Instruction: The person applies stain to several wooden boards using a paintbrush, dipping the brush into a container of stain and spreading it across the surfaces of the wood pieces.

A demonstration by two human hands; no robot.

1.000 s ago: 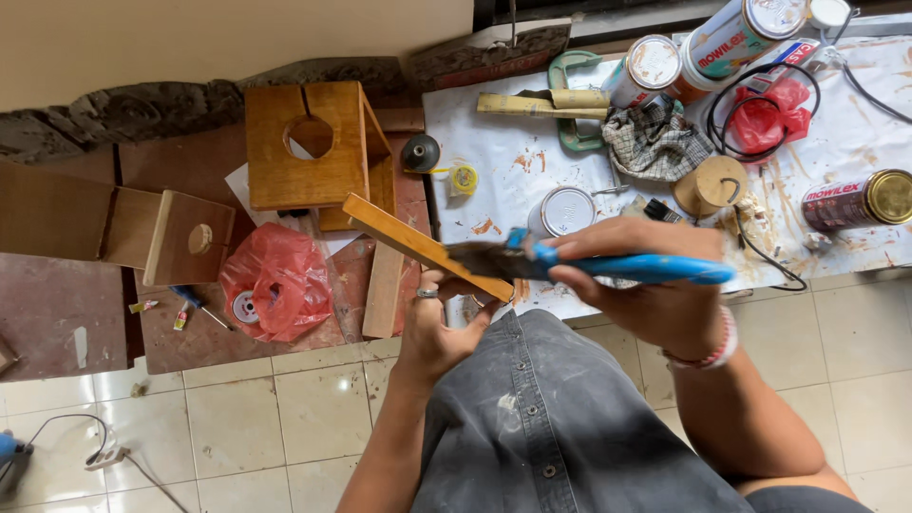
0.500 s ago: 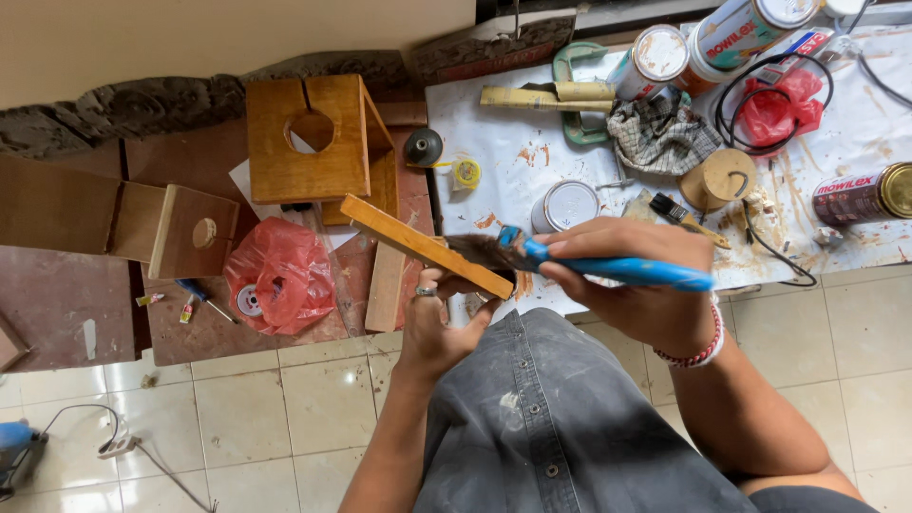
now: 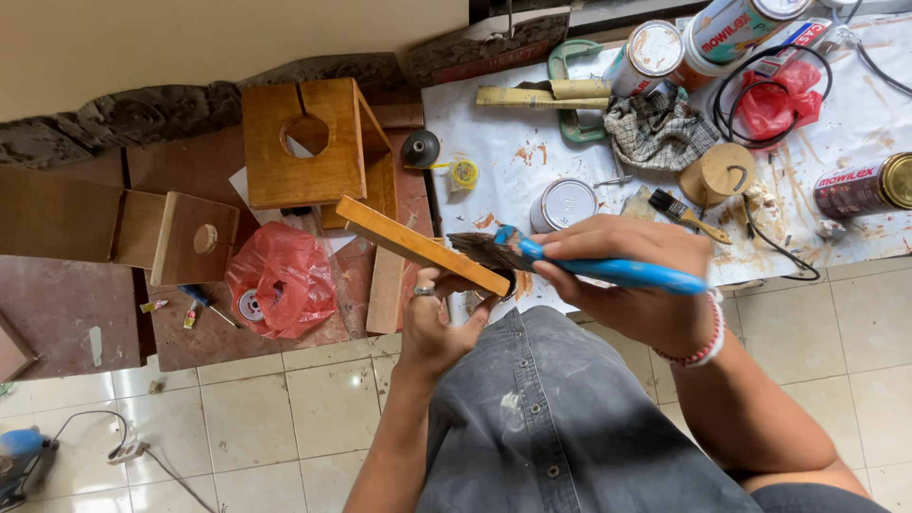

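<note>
My left hand (image 3: 439,323) grips the near end of a flat wooden strip (image 3: 410,243), which points up and to the left. My right hand (image 3: 629,275) holds a blue-handled paintbrush (image 3: 608,271); its dark bristles rest on the strip's upper face near the near end. A ring shows on my left hand and a beaded bracelet on my right wrist. My dark grey trouser leg (image 3: 551,418) lies below both hands.
A stained white sheet (image 3: 532,161) carries several paint cans (image 3: 654,47), a lidded tin (image 3: 564,204), a small brush (image 3: 686,215), a checked rag (image 3: 655,133) and red bags. Wooden birdhouse boxes (image 3: 309,142) and a red plastic bag (image 3: 277,280) sit to the left. Tile floor lies below.
The brush has slid a little leftward along the strip. The view has shifted slightly; my left hand keeps its hold on the strip.
</note>
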